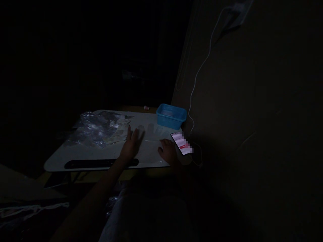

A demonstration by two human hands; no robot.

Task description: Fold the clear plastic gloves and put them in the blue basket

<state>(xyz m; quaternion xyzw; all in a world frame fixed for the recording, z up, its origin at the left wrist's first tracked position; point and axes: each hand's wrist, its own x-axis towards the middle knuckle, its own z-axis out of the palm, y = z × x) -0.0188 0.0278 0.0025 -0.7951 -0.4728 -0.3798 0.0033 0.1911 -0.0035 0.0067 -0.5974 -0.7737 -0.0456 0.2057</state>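
Note:
In dim light, my left hand is raised over the middle of a white table, its fingers apart and nothing seen in it. To its right, my right hand rests low at the table, fingers bent. A thin pale strip runs to its fingertips; whether they grip it is too dark to tell. Close by on the right lies a lit phone. Crumpled clear plastic and some pale pieces lie left of my left hand.
A blue basket stands at the table's back right corner, with a small pinkish-white object behind the table's far edge. A black slot lines the near edge. A white cable hangs along the right wall.

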